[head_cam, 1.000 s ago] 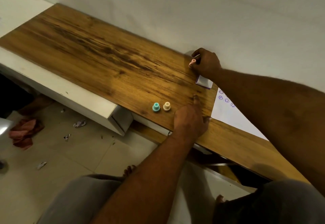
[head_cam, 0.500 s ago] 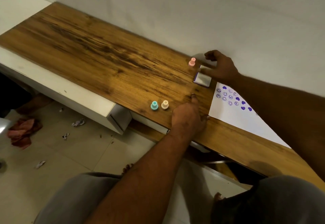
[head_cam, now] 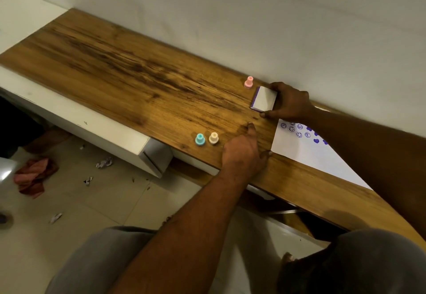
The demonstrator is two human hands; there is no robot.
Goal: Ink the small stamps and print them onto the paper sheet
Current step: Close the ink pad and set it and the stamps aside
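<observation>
A pink stamp point(head_cam: 248, 82) stands alone on the wooden table point(head_cam: 129, 79) near the wall. Just right of it my right hand point(head_cam: 289, 102) grips the white ink pad box point(head_cam: 264, 99), fingers behind it and thumb below. A teal stamp point(head_cam: 199, 139) and a cream stamp point(head_cam: 214, 138) stand side by side near the table's front edge. Beside them my left hand point(head_cam: 245, 150) rests flat on the wood, fingers spread, its thumb touching the corner of the white paper sheet point(head_cam: 306, 153). The sheet carries purple smiley and heart prints; my right forearm covers part of it.
The wall runs close behind the table. A white shelf point(head_cam: 76, 118) sits lower at the left. Below lie floor tiles with paper scraps point(head_cam: 104, 162) and a red cloth point(head_cam: 33, 176). My knees are under the front edge.
My right hand set the pink stamp down by the wall, let it go and moved right to take hold of the ink pad box. My left hand stayed put.
</observation>
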